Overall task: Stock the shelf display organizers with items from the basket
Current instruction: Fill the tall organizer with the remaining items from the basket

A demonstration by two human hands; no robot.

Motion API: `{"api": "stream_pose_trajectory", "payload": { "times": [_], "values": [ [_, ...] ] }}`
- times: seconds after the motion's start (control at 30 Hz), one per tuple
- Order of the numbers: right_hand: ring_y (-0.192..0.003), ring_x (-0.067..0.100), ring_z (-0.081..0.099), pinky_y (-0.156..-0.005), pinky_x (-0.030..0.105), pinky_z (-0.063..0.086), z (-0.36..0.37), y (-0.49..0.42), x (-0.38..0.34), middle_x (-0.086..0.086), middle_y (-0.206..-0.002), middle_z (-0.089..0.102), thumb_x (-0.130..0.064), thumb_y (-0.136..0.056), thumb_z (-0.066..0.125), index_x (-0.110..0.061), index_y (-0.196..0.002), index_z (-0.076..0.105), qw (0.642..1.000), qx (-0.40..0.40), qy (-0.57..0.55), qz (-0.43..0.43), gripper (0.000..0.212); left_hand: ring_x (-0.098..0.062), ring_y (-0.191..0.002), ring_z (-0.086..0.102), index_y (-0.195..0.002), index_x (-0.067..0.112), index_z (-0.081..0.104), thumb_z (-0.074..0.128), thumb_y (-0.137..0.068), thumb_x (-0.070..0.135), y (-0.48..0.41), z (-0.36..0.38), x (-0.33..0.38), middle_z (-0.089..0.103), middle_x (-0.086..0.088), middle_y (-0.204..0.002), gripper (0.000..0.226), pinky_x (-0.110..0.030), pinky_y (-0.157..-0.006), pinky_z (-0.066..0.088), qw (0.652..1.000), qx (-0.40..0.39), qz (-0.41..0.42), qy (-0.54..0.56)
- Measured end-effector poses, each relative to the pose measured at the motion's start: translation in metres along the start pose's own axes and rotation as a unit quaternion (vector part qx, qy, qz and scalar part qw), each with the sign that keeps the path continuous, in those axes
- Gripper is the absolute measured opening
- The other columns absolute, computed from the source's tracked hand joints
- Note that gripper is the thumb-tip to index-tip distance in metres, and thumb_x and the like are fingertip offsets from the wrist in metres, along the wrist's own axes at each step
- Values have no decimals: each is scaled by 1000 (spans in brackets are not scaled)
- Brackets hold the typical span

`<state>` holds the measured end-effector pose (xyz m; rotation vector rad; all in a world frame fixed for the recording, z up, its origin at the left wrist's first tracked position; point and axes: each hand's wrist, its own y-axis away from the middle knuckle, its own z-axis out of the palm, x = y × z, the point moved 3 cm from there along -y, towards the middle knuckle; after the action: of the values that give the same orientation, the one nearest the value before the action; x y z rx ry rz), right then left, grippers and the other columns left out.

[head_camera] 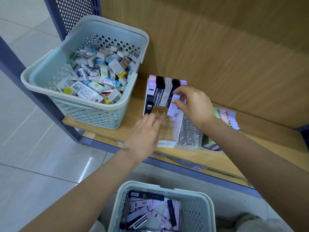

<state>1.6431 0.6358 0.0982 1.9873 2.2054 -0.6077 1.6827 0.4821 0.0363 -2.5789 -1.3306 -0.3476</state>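
- A pale blue basket (33, 84) is standing at the left end of the wooden shelf (270, 131), heaped with small boxed items (100, 76), many showing barcodes.
- The person's left hand (143, 136) is reaching in over the shelf edge. It is blurred, the fingers are lying straight, and the tips are touching the clear dividers. It is grasping nothing that can be seen.
- A black case (148, 106) is standing upright in the front-left slot, just beyond those fingertips.
- The display organizer (177, 124), a white card tray with clear dividers, is sitting just right of the shelf basket. A row of upright cases (164, 91) in pink, black, grey and lilac is filling its back.
- A second pale blue basket (207, 201) is sitting low in front of the person, holding a jumble of flat cases (150, 213) in black, white and lilac.
- The right hand (195, 106) is pinching a lilac case (174, 109) by its top between thumb and fingers, holding it tilted over the organizer's right side.
- A clear compartment tray (190, 131) is lying just beside the organizer.
- Rows of pastel items (229, 118) in green, pink and purple are lying furthest right.
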Motion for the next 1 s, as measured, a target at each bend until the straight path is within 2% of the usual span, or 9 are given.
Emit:
{"api": "stream_pose_trajectory", "payload": {
  "times": [0.1, 0.33, 0.43, 0.63, 0.7, 0.77, 0.83, 0.9, 1.0],
  "values": [
    [-81, 14, 57, -75, 39, 50, 1, -1, -2, -5, -90, 62, -19, -87, 64, -16, -100, 62, 1000, 5, -24, 9, 14, -20, -126, 32, -145, 10, 28, 37, -96, 23, 1, -3, 1, 36, -6, -136, 51, -27, -106, 22, 1000, 9, -1, 12],
    [-91, 23, 58, -72, 36, 47, 4, -10, -3, 5, -101, 63, -23, -90, 61, -16, -106, 60, 997, -37, 62, 14, 18, -18, -127, 31, -145, 11, 27, 37, -96, 26, 1, -6, 3, 35, -4, -136, 53, -26, -106, 22, 1000, 6, 5, 12],
    [-89, 22, 59, -71, 33, 47, 7, -8, -4, 5, -100, 64, -23, -90, 61, -16, -106, 61, 999, -36, 39, 9, 18, -17, -128, 29, -146, 11, 24, 37, -96, 26, 2, -6, 3, 32, -3, -139, 54, -25, -107, 20, 1000, 1, 4, 7],
    [-87, 20, 61, -78, 38, 50, 9, -2, -8, 2, -94, 67, -18, -89, 62, -12, -103, 61, 996, -81, -40, 7, 15, -17, -130, 27, -147, 11, 21, 38, -95, 24, 3, -6, 5, 30, -3, -141, 56, -24, -110, 17, 1000, -9, 0, 3],
    [-84, 16, 58, -79, 36, 50, 11, -1, -5, 2, -96, 65, -15, -91, 60, -11, -104, 60, 994, -100, -37, 3, 14, -17, -130, 27, -147, 10, 21, 38, -95, 24, 3, -6, 5, 30, -3, -141, 56, -24, -110, 16, 1000, -6, -3, -1],
    [-86, 19, 58, -76, 36, 49, 15, -1, -4, 5, -103, 62, -12, -91, 59, -8, -105, 62, 996, -90, 3, -14, 15, -16, -130, 27, -147, 11, 21, 37, -95, 24, 3, -5, 4, 30, -3, -141, 56, -24, -110, 16, 1000, -7, -6, -4],
    [-84, 26, 60, -65, 30, 50, 16, -1, -8, 7, -95, 63, -10, -81, 70, -6, -95, 67, 992, -25, 98, -73, 15, -16, -130, 27, -147, 11, 20, 37, -95, 25, 3, -4, 4, 30, -2, -141, 56, -25, -110, 17, 1000, -10, -5, -9],
    [-71, 27, 62, -55, 24, 45, 17, 0, -10, 5, -74, 64, -11, -60, 86, -9, -76, 69, 978, 32, 171, -114, 24, -16, -130, 27, -147, 11, 20, 37, -95, 25, 4, -3, 4, 30, -2, -141, 56, -25, -111, 17, 1000, -9, -3, -13],
    [-63, 22, 60, -50, 22, 41, 19, 3, -9, 1, -67, 60, -5, -42, 90, -12, -72, 66, 965, 43, 227, -121, 39, -16, -130, 26, -147, 11, 20, 39, -95, 25, 3, -3, 4, 29, -2, -141, 57, -25, -111, 17, 1000, -13, 2, -18]
  ]
}}
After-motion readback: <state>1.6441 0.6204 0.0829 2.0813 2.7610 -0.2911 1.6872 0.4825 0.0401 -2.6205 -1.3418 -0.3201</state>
